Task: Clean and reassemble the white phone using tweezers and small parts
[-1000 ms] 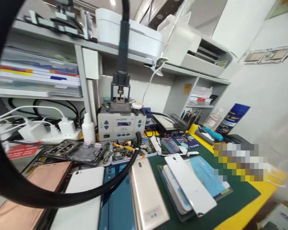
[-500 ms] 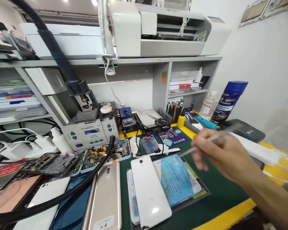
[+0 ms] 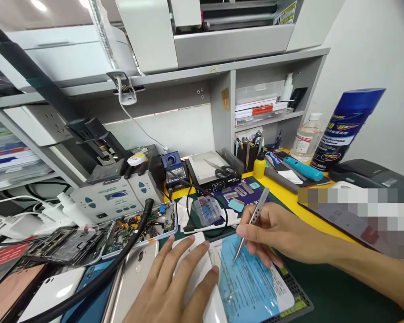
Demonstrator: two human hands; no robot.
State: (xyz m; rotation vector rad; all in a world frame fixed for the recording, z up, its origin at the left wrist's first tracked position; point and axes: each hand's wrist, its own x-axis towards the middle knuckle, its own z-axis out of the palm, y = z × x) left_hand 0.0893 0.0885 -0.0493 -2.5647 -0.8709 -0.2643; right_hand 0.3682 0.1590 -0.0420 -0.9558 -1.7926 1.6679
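Observation:
In my right hand [image 3: 261, 233] is a pair of metal tweezers [image 3: 255, 217], gripped like a pen. Their tip points down at a blue printed sheet [image 3: 252, 287], which seems to lie under clear film. My left hand [image 3: 180, 278] rests with spread fingers over a white phone [image 3: 212, 300] and hides much of it. Both the phone and the sheet lie on a dark perforated pad [image 3: 301, 300] on the green mat. Left of my left hand lies a gold phone [image 3: 136, 269].
A black hose [image 3: 121, 255] crosses the phones on the left. Behind stand a grey rework station [image 3: 116, 195], a tray of circuit boards [image 3: 155, 224] and scissors [image 3: 224, 172] on a flat device. At right are a blue spray can [image 3: 343, 130] and a clear bottle [image 3: 306, 137].
My left hand has come into view onto the white phone. My right hand has moved left and down, bringing the tweezers over the blue sheet. The camera view has shifted.

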